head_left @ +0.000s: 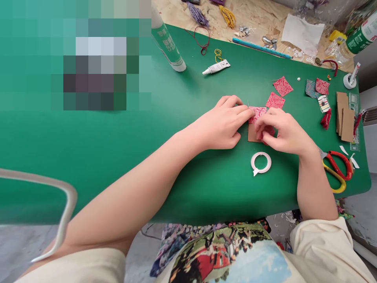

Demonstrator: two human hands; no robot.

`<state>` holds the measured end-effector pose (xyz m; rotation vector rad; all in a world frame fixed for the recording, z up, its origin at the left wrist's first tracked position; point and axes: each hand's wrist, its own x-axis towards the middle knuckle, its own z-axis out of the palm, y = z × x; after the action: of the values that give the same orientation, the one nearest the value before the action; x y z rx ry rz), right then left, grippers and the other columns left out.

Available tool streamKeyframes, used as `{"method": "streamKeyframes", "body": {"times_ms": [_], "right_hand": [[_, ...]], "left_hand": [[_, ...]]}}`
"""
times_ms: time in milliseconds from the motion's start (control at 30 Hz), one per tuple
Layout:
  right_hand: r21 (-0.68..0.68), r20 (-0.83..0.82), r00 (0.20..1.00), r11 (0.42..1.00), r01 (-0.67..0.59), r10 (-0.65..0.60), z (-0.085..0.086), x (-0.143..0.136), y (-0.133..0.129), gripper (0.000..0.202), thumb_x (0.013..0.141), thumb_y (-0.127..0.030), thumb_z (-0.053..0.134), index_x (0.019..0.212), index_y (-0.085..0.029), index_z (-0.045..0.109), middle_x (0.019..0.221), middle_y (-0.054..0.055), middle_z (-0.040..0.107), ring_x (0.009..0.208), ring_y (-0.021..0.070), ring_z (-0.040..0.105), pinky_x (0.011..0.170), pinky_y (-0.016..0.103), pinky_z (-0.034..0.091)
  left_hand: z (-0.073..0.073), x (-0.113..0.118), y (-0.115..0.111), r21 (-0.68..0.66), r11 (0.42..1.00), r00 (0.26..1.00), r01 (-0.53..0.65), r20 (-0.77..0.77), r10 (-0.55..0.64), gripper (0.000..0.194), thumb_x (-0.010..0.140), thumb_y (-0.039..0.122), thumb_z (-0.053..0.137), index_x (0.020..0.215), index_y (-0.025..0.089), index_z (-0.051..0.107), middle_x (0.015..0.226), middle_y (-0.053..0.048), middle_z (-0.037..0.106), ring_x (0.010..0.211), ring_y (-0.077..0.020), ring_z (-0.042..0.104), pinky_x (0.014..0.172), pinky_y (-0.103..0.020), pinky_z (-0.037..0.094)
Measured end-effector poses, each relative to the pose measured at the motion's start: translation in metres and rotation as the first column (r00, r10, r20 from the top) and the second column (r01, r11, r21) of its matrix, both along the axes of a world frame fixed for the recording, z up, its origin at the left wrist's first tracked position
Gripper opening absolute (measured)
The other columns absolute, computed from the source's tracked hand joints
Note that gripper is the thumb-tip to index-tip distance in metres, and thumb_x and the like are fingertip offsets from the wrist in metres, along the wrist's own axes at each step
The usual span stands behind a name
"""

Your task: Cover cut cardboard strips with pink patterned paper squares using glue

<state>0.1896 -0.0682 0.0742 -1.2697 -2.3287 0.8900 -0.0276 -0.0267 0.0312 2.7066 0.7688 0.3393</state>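
A brown cardboard piece (pixel 252 133) lies on the green table, its upper part under red-and-white patterned fabric (pixel 259 113). From the left, my left hand (pixel 228 124) reaches over with fingers stretched out, the fingertips resting on that fabric's edge. My right hand (pixel 284 131) is at the card's right side, thumb and fingers curled together in a pinch. Between them shows another bit of red patterned fabric (pixel 268 131), partly hidden by the fingers. Two red fabric squares (pixel 275 100) lie just beyond my right hand. A roll of narrow white tape (pixel 252 163) sits nearer to me.
Scissors (pixel 343 167) with red and yellow handles lie beside my right forearm. Stacked cardboard pieces (pixel 347 122) are at the right edge. Farther back are a white tube (pixel 216 67), a green-and-white bottle (pixel 169 47) and a blue pencil (pixel 262 48). Part of the upper left is pixelated.
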Motion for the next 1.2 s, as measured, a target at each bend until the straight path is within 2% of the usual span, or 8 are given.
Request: {"method": "streamKeyframes", "body": {"times_ms": [100, 233, 300, 367, 433, 533, 667, 1200], "right_hand": [[0.177, 0.055, 0.996, 0.981, -0.083, 0.075, -0.004, 0.003, 0.001, 0.021, 0.080, -0.009, 0.057, 0.090, -0.024, 0.067, 0.090, 0.001, 0.077, 0.091, 0.0217, 0.064, 0.095, 0.040, 0.046], [0.451, 0.211, 0.976, 0.892, -0.040, -0.062, -0.004, 0.012, -0.012, 0.016, 0.089, -0.017, 0.057, 0.093, -0.019, 0.073, 0.091, 0.008, 0.072, 0.083, 0.0239, 0.063, 0.077, 0.040, 0.049], [0.521, 0.250, 0.962, 0.853, -0.036, -0.112, -0.006, 0.013, -0.028, 0.018, 0.092, -0.018, 0.057, 0.097, -0.015, 0.074, 0.091, 0.010, 0.072, 0.082, 0.0242, 0.062, 0.073, 0.040, 0.049], [0.558, 0.238, 0.959, 0.830, -0.005, -0.154, -0.013, 0.011, -0.047, 0.024, 0.095, -0.025, 0.061, 0.108, -0.010, 0.073, 0.101, 0.015, 0.073, 0.090, 0.0266, 0.064, 0.079, 0.042, 0.054], [0.614, 0.223, 0.954, 0.789, 0.020, -0.198, -0.023, 0.007, -0.067, 0.043, 0.096, -0.042, 0.064, 0.118, -0.006, 0.070, 0.112, 0.020, 0.073, 0.104, 0.0313, 0.066, 0.095, 0.048, 0.054], [0.589, 0.274, 0.939, 0.808, 0.009, -0.210, -0.036, -0.002, -0.086, 0.064, 0.099, -0.056, 0.053, 0.132, -0.002, 0.063, 0.129, 0.024, 0.069, 0.122, 0.0334, 0.063, 0.112, 0.051, 0.047], [0.541, 0.305, 0.937, 0.841, -0.026, -0.167, -0.041, -0.008, -0.087, 0.078, 0.102, -0.065, 0.038, 0.138, 0.001, 0.059, 0.135, 0.026, 0.067, 0.127, 0.0339, 0.062, 0.118, 0.054, 0.042], [0.421, 0.305, 0.949, 0.905, -0.059, -0.080, -0.043, -0.013, -0.082, 0.068, 0.103, -0.052, 0.046, 0.145, 0.000, 0.054, 0.150, 0.023, 0.059, 0.142, 0.0323, 0.055, 0.127, 0.057, 0.032]], "left_hand": [[0.001, 0.000, 0.000, -0.004, 1.000, 1.000, 0.003, -0.016, -0.003, 0.049, 0.078, 0.007, 0.047, 0.125, 0.011, 0.062, 0.119, -0.017, 0.071, 0.121, -0.0382, 0.056, 0.105, -0.055, 0.045], [0.003, 0.000, 0.000, 0.004, 1.000, 1.000, 0.004, -0.020, -0.004, 0.050, 0.080, 0.008, 0.047, 0.128, 0.009, 0.060, 0.121, -0.018, 0.070, 0.120, -0.0383, 0.056, 0.105, -0.056, 0.045], [0.003, 0.000, 0.000, 0.006, 1.000, 1.000, 0.004, -0.021, -0.004, 0.050, 0.079, 0.007, 0.048, 0.128, 0.008, 0.060, 0.120, -0.019, 0.070, 0.119, -0.0387, 0.057, 0.105, -0.058, 0.045], [0.003, 0.000, 0.000, 0.005, 1.000, 1.000, 0.010, -0.027, -0.010, 0.050, 0.079, 0.006, 0.048, 0.127, 0.008, 0.061, 0.119, -0.018, 0.071, 0.119, -0.0389, 0.056, 0.104, -0.058, 0.045], [0.003, 0.001, 0.000, 0.005, 1.000, 1.000, 0.013, -0.026, -0.013, 0.050, 0.078, 0.005, 0.048, 0.126, 0.009, 0.063, 0.121, -0.018, 0.071, 0.120, -0.0387, 0.056, 0.105, -0.058, 0.045], [0.001, 0.000, 0.000, 0.009, 1.000, 1.000, 0.009, -0.012, -0.009, 0.053, 0.080, 0.007, 0.048, 0.130, 0.010, 0.063, 0.126, -0.018, 0.070, 0.122, -0.0383, 0.055, 0.106, -0.059, 0.044], [0.000, -0.001, -0.001, 0.006, 1.000, 1.000, 0.005, -0.003, -0.005, 0.058, 0.084, 0.012, 0.045, 0.140, 0.010, 0.059, 0.132, -0.018, 0.068, 0.124, -0.0381, 0.054, 0.109, -0.059, 0.042], [-0.009, -0.002, 0.002, 0.012, 0.999, 0.999, 0.041, 0.023, -0.041, 0.059, 0.087, 0.015, 0.040, 0.143, 0.016, 0.062, 0.135, -0.016, 0.065, 0.124, -0.0382, 0.051, 0.105, -0.059, 0.041]]}}
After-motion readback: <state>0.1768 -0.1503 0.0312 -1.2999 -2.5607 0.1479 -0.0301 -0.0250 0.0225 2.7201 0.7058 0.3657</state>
